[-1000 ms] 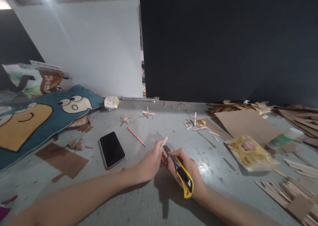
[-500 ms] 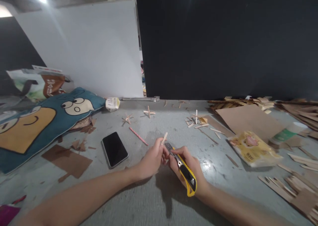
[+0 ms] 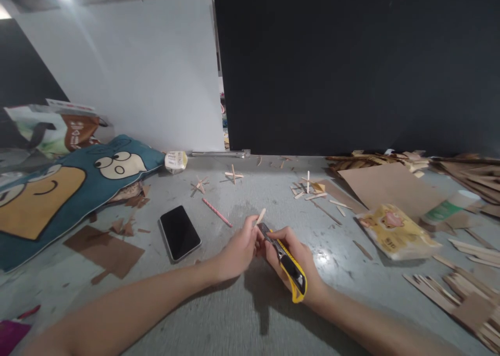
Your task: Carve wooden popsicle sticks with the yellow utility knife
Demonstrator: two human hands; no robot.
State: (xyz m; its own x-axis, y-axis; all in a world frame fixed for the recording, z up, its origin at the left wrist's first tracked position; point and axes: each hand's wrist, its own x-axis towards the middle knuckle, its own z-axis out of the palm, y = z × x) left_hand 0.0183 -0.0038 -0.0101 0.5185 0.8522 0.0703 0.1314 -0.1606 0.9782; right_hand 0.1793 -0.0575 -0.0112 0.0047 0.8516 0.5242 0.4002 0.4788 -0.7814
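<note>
Between the thumb and fingers of my left hand is a short wooden craft stick, its pale end pointing up and away. My right hand is wrapped round a yellow and black utility knife. The knife's metal front end meets the stick at my left fingertips; the blade's edge itself is too small to make out. Both hands are close together just above the grey table. Beyond them lie a pink striped straw and small crossed-stick pieces.
A black phone lies left of my hands, near brown cardboard scraps and a blue cartoon cushion. To the right are a yellow wipes packet, a white-and-green bottle and loose wooden sticks. Dark and white panels stand behind.
The craft stick's tip leans slightly more to the right, and the knife has shifted a little against it. Both hands keep their grip; the whole view has moved slightly.
</note>
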